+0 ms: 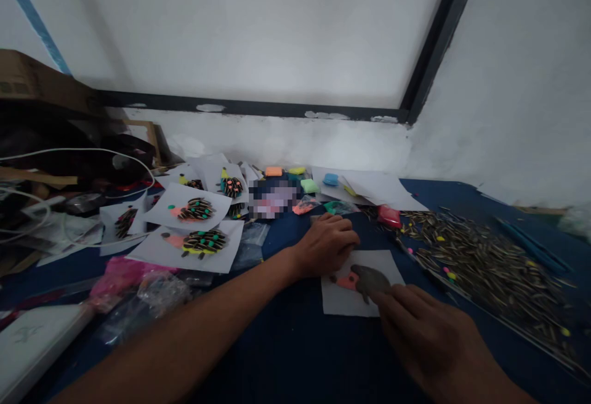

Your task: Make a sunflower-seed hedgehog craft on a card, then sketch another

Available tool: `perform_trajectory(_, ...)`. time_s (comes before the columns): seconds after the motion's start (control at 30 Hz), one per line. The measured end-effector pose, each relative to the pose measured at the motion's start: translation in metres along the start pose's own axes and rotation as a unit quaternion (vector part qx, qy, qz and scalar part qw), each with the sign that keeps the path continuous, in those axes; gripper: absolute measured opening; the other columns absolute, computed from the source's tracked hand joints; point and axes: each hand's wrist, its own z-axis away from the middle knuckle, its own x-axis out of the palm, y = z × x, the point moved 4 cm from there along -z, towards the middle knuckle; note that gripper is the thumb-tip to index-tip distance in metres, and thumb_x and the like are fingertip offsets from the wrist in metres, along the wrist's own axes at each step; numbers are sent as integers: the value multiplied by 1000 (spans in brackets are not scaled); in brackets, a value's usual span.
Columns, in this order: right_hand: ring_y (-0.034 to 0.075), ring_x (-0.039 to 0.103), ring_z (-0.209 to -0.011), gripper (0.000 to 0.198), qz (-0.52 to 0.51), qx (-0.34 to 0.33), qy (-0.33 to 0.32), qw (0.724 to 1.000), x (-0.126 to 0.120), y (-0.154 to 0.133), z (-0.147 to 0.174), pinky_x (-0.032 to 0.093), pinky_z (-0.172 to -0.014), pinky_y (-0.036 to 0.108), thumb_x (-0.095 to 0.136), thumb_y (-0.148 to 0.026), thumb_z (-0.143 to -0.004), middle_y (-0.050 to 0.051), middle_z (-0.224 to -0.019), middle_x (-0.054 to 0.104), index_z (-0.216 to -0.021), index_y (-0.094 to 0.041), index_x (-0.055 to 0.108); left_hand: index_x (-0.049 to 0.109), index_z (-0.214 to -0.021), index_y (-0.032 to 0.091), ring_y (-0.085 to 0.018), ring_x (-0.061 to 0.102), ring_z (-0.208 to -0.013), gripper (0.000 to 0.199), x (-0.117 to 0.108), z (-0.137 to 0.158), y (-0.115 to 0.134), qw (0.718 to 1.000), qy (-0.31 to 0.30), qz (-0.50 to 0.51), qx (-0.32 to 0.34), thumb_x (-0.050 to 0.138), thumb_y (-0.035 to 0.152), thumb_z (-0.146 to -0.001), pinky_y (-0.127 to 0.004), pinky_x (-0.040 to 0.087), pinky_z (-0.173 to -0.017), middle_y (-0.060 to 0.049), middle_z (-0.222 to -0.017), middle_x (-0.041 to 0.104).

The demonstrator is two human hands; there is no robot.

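A white paper square (332,300) lies on the blue tabletop, bearing a flat hedgehog shape of modelling clay (373,279) with a grey body, a pinkish-orange face and dark feet. My left hand (327,244) rests at the paper's upper left edge, its fingers curled in; whatever is inside them is hidden. At the right end of the grey body, my right hand (427,330) has its fingers pressed together against the clay. Their tips are partly hidden, so I cannot see what they pinch.
Striped sunflower seeds (489,262) spread over the right side. Finished seed-covered hedgehogs on paper (203,241) lie at the left. Toward the wall are clay packs, such as a red one (389,216), and white sheets (383,188). Clear plastic wrappers (164,293) sit near my left forearm.
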Motion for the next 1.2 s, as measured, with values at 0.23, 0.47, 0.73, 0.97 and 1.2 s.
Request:
perform_trajectory(0.23, 11, 50, -43, 31, 9, -7, 8, 1000, 1, 7, 0, 29, -40, 22, 33, -9, -92, -1, -61, 58, -104, -22, 59, 64, -103, 18, -23, 51, -105, 21, -13, 2, -26, 972, 130, -10, -197, 55, 19, -84, -39, 41, -91, -8, -108, 59)
perform_trajectory(0.47, 14, 55, -50, 25, 5, 34, -8, 999, 3, 14, 4, 30, -44, 24, 36, -17, -94, -1, -63, 56, -85, -24, 58, 62, -109, 13, -24, 56, -101, 31, -1, 5, -37, 974, 48, 37, -220, 62, 27, -81, -39, 45, -90, -11, -105, 61)
perform_trajectory(0.73, 13, 57, -49, 34, -7, 115, -10, 993, -4, 39, 2, 35, -44, 23, 39, -27, -93, -1, -55, 56, -62, -22, 51, 61, -109, 17, -22, 57, -103, 32, 1, 6, -42, 975, 90, 104, -177, 65, 15, -77, -40, 46, -89, -8, -105, 63)
perform_trajectory(0.97, 16, 60, -49, 25, -148, 276, 1, 950, -2, 72, 3, 42, -43, 25, 50, -40, -88, 1, -61, 66, -85, -22, 66, 61, -109, 14, -12, 58, -76, 35, -14, -10, -8, 940, 139, 270, -158, 57, 3, -76, -25, 50, -69, -8, -99, 62)
perform_trajectory(1.2, 19, 66, -61, 27, -290, 352, -9, 890, 9, 64, -2, 50, -49, 27, 60, -45, -81, 5, -77, 72, -92, -21, 66, 63, -106, 13, -11, 57, -76, 35, -19, -18, 21, 923, 137, 332, -140, 56, -1, -75, -23, 49, -66, -7, -95, 63)
